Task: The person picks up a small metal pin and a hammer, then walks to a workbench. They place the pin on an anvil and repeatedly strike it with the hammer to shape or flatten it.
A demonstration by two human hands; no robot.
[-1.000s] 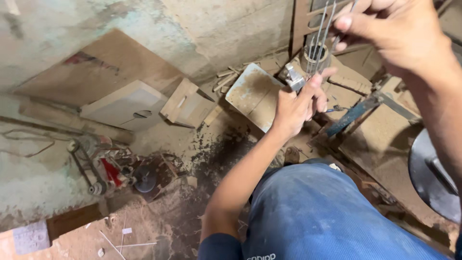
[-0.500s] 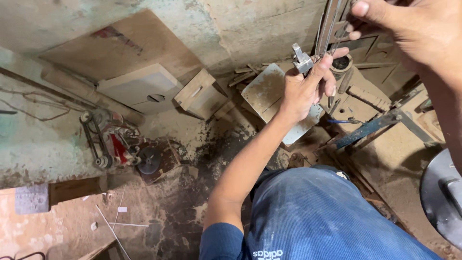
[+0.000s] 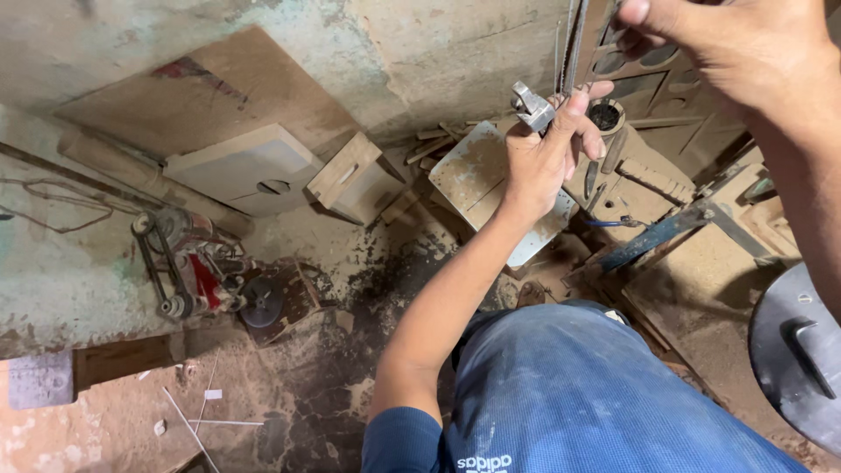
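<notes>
L hand (image 3: 547,149) clenched round metal clamp (image 3: 532,106) to steady it; R hand (image 3: 731,52) pinches thin rods (image 3: 571,44) upright, aligned w/ clamp.

The left hand (image 3: 547,144) reaches forward on a bare, nearly straight arm, fingers curled shut in a grip, while the right hand (image 3: 727,48), above and right of it, pinches with fingertips.
</notes>
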